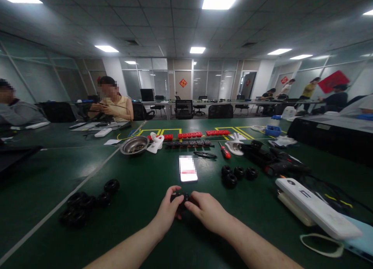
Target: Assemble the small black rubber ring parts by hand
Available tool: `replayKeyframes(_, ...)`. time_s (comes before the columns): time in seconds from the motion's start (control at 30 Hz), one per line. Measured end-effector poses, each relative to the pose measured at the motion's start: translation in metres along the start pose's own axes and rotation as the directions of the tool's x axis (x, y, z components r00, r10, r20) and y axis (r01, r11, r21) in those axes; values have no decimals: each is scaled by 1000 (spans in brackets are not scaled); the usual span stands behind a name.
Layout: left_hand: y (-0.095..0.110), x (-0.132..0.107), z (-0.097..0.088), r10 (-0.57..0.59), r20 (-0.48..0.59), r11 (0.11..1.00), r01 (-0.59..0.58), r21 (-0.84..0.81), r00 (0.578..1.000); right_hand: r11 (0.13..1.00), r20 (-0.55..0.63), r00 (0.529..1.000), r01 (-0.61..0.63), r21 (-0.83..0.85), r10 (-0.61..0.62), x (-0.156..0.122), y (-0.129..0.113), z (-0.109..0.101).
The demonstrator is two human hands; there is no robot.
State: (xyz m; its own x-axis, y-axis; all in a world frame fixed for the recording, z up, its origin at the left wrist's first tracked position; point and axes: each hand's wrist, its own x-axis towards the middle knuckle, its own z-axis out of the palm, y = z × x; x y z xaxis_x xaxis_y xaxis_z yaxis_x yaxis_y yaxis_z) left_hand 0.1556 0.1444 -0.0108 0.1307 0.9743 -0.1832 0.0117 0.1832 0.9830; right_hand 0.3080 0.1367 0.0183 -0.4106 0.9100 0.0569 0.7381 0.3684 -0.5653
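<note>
My left hand (168,210) and my right hand (207,211) meet over the green table (140,238), near its front edge. Both pinch the same small black part (181,199), which looks like a little wheel or tyre. Fingers of both hands curl round it and hide most of it. Just beyond the hands lies a phone (188,168) with its screen lit. Three loose black tyres (238,173) lie to the right of the phone. A pile of several more black tyres (87,203) sits to the left.
A metal bowl (134,145), red and black strips of parts (189,140), scissors (205,155) and a red-handled screwdriver (225,152) lie further back. A black power tool (274,160) and white boxes (316,212) crowd the right. Other people sit at the back left.
</note>
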Motion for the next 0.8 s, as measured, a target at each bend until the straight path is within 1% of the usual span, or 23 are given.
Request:
replayKeyframes(0.07,-1,2,-1,11,31,1000,-10,-12,999,1000,-12,1000,-8,-15,8,0,-1,1)
replayKeyframes(0.13,-1,3,-1,-2,46,1000,3,-12,999,1000,-38,999,-8,-26,7,0,0,2)
replayKeyframes(0.23,0,4,0,-36,46,999,35,27,998,999,-74,997,3,-32,-5,-1,2,2)
replayKeyframes(0.3,1,2,0,-33,48,999,32,28,998,999,-81,997,5,-33,-8,-2,4,2)
replayKeyframes(0.47,5,-6,-2,4,69,998,0,-59,998,999,-40,998,-47,-1,47,-1,4,0)
replayKeyframes(0.6,4,-7,-5,26,110,997,-19,-69,994,1000,2,1000,-10,28,10,0,3,0)
replayKeyframes(0.7,2,-3,-4,30,97,998,-24,-57,995,1000,-17,1000,11,10,-10,1,3,2)
replayKeyframes(0.8,2,1,-2,-10,68,1000,10,6,998,1000,-57,998,3,-27,-4,1,5,5)
